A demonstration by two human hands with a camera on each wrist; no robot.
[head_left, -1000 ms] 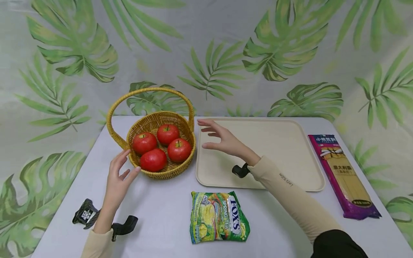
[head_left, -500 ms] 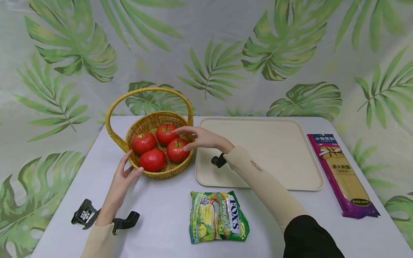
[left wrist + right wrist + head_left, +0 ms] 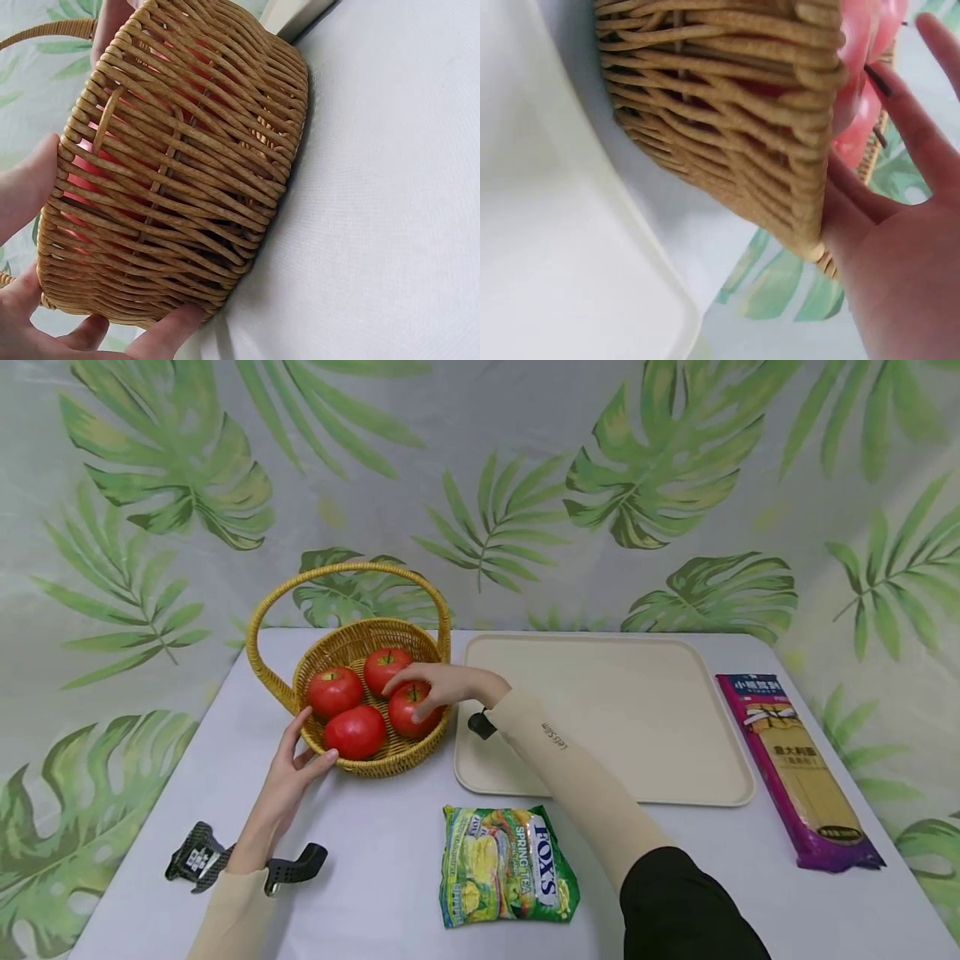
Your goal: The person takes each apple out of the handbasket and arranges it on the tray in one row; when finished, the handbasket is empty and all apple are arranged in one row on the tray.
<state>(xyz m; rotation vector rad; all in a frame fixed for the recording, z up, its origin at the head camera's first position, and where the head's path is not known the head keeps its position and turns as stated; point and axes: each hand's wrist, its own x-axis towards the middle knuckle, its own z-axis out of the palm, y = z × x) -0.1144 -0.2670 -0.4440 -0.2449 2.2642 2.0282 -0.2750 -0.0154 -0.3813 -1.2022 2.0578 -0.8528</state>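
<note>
A woven basket point(image 3: 390, 766) with a tall arched handle holds several red apples point(image 3: 333, 692). My left hand point(image 3: 285, 785) grips its near left side, with thumb and fingertips at the rim and outer wall; in the left wrist view the fingers point(image 3: 169, 334) lie against the weave. Over the right rim reaches my right hand point(image 3: 442, 683), its thumb and fingers around the rightmost apple point(image 3: 406, 710), which still sits in the basket. In the right wrist view that hand partly covers the apples, and one finger stands away from them.
Right of the basket lies a beige tray point(image 3: 600, 718). A green Fox's candy bag point(image 3: 510, 864) is on the near side of the white table point(image 3: 360, 877). At the right edge lies a purple pack of spaghetti point(image 3: 802, 772). A leaf-print cloth point(image 3: 510, 527) hangs behind.
My right hand has moved left from above the tray's edge into the basket and closed around an apple. My left hand has come slightly closer, up against the basket.
</note>
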